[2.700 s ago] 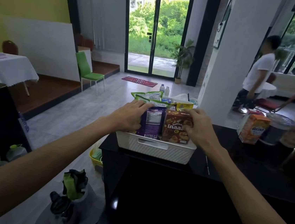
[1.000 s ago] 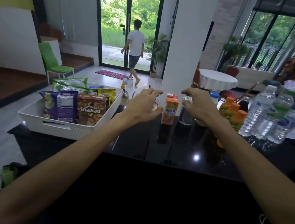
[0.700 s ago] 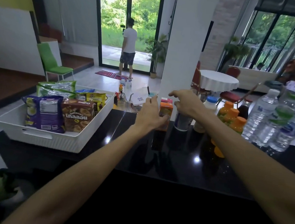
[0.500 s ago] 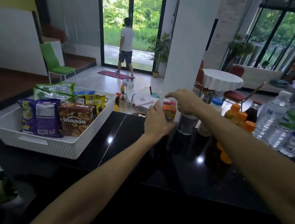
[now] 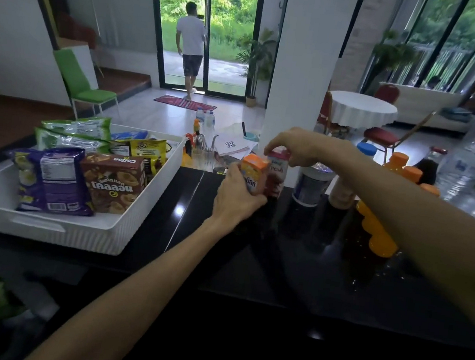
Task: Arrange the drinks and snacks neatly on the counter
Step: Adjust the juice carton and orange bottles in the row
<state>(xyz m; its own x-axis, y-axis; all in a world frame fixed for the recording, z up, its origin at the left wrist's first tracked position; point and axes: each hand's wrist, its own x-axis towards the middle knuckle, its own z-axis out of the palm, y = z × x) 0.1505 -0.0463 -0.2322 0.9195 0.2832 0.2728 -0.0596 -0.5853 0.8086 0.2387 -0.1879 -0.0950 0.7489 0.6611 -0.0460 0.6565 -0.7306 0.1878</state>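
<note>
**Desk:** On the counter (image 5: 279,267), what are the hands doing?

**Photographer:** Both are closing on small drink cartons. The left hand (image 5: 235,197) is wrapping around the orange carton (image 5: 253,174), fingers curled on its side. The right hand (image 5: 296,146) is pinching the top of the pink carton (image 5: 277,166), which is standing just beyond and touching the orange one.

**Desk:** How are they likely to handle?

**Photographer:** By my reading, light and fairly stiff, though thin card walls are apt to dent under a hard squeeze. Holding low across the flat sides looks safest; the top pinch is looking less steady.

**Desk:** What is sitting around the grip?

**Photographer:** Just right of the cartons, a dark cup (image 5: 311,185) and a capped bottle (image 5: 355,175) are standing close, then orange bottles (image 5: 394,168), then water bottles (image 5: 474,165) farther right. Well left of the grip, a white basket (image 5: 117,234) is holding the snacks: a purple bag (image 5: 50,179), a brown box (image 5: 113,183), green packets (image 5: 73,133).

**Desk:** And the surface, the room?

**Photographer:** Glossy black stone is throwing back ceiling lights, probably slick enough for sliding the cartons. Beyond the grip a white pillar (image 5: 305,69) is rising; farther off, someone is walking out through glass doors (image 5: 209,28), near a green chair (image 5: 84,85) and a draped round table (image 5: 363,108).
</note>
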